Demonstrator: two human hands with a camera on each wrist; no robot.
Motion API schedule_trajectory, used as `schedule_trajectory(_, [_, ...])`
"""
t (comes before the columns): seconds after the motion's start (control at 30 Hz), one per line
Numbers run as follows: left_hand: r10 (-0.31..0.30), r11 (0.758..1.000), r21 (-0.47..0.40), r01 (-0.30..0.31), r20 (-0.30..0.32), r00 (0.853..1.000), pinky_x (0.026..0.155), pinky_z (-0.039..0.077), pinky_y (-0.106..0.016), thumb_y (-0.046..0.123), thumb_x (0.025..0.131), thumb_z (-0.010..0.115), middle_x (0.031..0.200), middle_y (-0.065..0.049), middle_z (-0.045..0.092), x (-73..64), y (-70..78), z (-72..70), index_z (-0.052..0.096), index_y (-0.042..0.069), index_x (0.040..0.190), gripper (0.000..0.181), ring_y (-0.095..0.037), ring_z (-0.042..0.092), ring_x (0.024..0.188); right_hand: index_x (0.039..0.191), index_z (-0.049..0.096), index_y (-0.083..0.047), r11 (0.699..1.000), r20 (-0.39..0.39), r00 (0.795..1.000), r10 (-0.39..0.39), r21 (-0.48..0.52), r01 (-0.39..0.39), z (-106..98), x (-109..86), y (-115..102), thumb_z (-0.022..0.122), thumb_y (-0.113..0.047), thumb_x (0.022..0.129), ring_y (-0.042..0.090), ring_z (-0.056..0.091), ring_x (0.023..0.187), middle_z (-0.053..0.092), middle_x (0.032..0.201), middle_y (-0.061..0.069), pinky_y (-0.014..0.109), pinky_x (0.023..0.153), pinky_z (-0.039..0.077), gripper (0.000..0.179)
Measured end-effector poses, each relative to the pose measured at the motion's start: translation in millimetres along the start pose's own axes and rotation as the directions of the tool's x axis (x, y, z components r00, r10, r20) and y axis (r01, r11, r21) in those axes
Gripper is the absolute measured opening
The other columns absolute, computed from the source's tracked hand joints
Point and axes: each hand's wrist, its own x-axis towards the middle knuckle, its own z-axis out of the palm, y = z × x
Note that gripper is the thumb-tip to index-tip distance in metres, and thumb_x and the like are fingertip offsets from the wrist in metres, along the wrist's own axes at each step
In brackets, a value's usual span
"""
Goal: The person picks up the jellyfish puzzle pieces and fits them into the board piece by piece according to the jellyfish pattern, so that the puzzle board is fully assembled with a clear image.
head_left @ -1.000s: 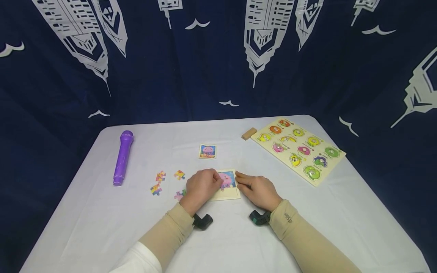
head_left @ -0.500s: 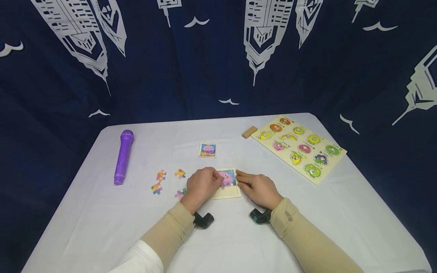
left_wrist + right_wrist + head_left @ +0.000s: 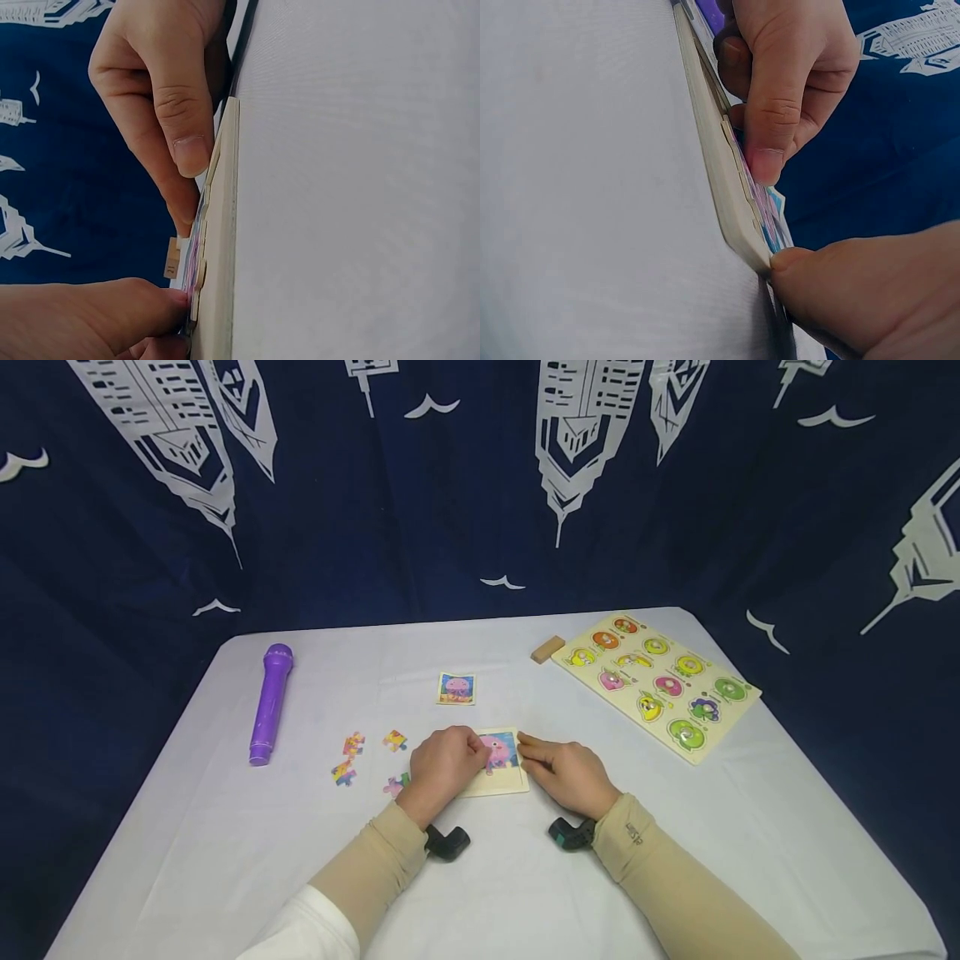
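Observation:
A pale wooden puzzle tray [image 3: 495, 785] lies on the white table, with joined puzzle pieces [image 3: 501, 750] forming part of a pink sea creature on blue. My left hand [image 3: 442, 768] is over the tray's left part, thumb and fingertips pinching a pink puzzle piece [image 3: 759, 196] there. At the opposite side, my right hand [image 3: 570, 779] holds the tray's right edge between thumb and forefinger. From the right wrist, its thumb [image 3: 791, 259] shows right at the tray's corner. Some of the tray is hidden under my left hand.
Several loose puzzle pieces [image 3: 353, 744] lie left of the tray. Behind it is a small picture card [image 3: 457, 689]. A purple toy microphone [image 3: 271, 706] lies far left; a fruit puzzle board [image 3: 663, 685] and a small wooden block [image 3: 547, 649] are at the back right.

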Motion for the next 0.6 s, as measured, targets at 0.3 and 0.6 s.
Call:
schedule_trajectory(0.3, [0.01,0.999,-0.05,-0.012,-0.047,0.999,0.054,0.041,-0.03,0.034,0.091,0.075,0.067,0.013,0.063,-2.9,-0.6,-6.2,0.073,0.023,0.081,0.015,-0.009,0.055,0.061,0.132,0.07,-0.013,1.0,0.006,1.0,0.0,0.006,0.0,0,-0.6,0,0.069,-0.025,0.1,0.026,0.065,0.125,0.062,0.143,-0.001,0.049,0.099,0.054,0.035])
schedule_trajectory(0.6, [-0.058,0.969,-0.244,0.022,-0.139,0.989,0.063,0.045,-0.032,0.038,0.095,0.072,0.089,0.001,0.071,-22.3,-48.7,-92.5,0.077,0.018,0.096,0.021,-0.018,0.057,0.073,0.133,0.07,-0.014,1.0,0.008,1.0,0.007,-0.006,-0.007,-1,-0.8,0,0.069,-0.026,0.1,0.025,0.064,0.126,0.062,0.144,-0.002,0.048,0.099,0.054,0.036])
